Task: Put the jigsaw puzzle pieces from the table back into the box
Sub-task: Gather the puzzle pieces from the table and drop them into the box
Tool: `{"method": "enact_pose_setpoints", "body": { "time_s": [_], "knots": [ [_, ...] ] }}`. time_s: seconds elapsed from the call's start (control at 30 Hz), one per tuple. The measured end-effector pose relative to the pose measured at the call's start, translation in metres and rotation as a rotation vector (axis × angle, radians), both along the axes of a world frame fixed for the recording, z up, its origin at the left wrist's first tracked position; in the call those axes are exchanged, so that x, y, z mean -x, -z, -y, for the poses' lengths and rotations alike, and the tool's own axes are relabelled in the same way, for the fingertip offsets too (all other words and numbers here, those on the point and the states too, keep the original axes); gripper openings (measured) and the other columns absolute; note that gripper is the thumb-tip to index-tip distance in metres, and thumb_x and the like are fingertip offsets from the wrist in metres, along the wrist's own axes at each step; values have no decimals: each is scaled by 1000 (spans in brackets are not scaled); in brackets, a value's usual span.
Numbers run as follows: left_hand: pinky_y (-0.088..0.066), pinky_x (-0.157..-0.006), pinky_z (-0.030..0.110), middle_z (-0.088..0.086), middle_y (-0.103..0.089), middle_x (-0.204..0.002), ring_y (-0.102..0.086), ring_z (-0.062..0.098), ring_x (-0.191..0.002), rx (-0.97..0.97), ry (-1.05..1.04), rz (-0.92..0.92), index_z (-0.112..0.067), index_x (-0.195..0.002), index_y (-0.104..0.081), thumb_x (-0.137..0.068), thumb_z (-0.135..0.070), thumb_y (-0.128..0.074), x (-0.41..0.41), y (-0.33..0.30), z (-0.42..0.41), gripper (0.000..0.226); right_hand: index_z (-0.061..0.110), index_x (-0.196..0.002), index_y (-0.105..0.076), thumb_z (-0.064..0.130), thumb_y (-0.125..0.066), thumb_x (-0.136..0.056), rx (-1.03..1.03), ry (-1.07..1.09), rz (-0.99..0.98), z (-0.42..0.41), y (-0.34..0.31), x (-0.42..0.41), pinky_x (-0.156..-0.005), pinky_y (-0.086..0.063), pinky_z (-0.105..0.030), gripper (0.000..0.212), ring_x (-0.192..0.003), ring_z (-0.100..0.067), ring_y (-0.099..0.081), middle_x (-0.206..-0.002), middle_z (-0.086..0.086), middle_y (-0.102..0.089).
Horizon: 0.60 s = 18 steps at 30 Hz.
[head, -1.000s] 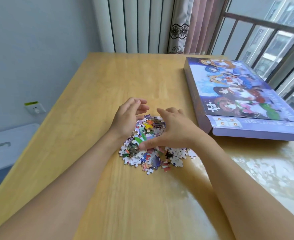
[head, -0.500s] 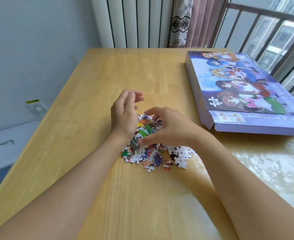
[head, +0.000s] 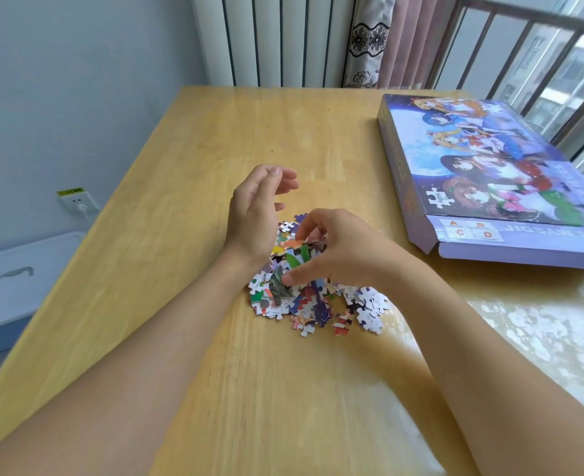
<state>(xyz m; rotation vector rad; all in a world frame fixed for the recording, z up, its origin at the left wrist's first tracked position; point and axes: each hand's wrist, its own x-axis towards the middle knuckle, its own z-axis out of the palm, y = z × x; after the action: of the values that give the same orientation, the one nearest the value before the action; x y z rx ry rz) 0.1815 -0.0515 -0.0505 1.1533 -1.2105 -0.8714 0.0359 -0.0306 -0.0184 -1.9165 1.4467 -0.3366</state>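
With our right hand [head: 338, 250] grasping a loose clump of puzzle pieces [head: 313, 297] and our left hand [head: 256, 214] released beside it, pieces may spill before reaching the closed box [head: 490, 187].

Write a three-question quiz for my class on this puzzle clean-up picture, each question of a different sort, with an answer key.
1. True or false: the puzzle box stands open, with pieces already inside it.
2. Which hand has a grip on a clump of puzzle pieces? A) left hand B) right hand C) neither
3. Fill in: the loose pile lies on the wooden ____.

Key: 1 false, the box is closed; 2 B; 3 table.
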Motion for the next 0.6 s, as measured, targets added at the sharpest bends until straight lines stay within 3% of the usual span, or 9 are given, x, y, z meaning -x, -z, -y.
{"method": "enact_pose_setpoints", "body": {
  "time_s": [0.1,0.27,0.43,0.5,0.6],
  "knots": [
    [-49,-92,37,-4,-70,-107,-62,10,-106,-110,103,147,-20,-99,-68,-90,-45,-41,-12,-8,-3,38,28,-112,-60,42,-92,-65,-4,-20,-9,-1,-2,2,-55,-39,-21,59,-82,-1,-52,-105,10,-54],
    [-47,-70,30,-13,-65,-91,-59,7,-79,-84,111,890,-32,-88,-67,-87,-50,-62,-47,-22,-15,19,32,-122,-60,39,-90,-68,-43,-30,-29,-3,-7,3,-56,-43,-21,63,-80,-1,-56,-102,11,-54],
    [-47,-65,31,-12,-68,-91,-61,9,-71,-294,227,857,-32,-86,-71,-81,-56,-72,-70,-40,-24,25,29,-105,-66,35,-91,-65,-61,-29,-16,-3,-6,4,-53,-39,-23,47,-67,-9,-53,-96,6,-58],
    [-52,-69,33,-13,-70,-94,-66,15,-75,-312,288,826,-35,-88,-71,-78,-61,-73,-72,-40,-24,28,28,-101,-65,32,-91,-65,-71,-35,11,-2,-4,5,-54,-41,-25,44,-66,-12,-53,-101,2,-61],
    [-46,-60,27,-12,-70,-92,-65,13,-70,-285,313,805,-34,-88,-71,-84,-57,-69,-65,-31,-22,24,26,-99,-64,29,-91,-65,-79,-57,40,-1,-4,7,-58,-40,-28,43,-65,-13,-51,-94,3,-60]
  ]
}}
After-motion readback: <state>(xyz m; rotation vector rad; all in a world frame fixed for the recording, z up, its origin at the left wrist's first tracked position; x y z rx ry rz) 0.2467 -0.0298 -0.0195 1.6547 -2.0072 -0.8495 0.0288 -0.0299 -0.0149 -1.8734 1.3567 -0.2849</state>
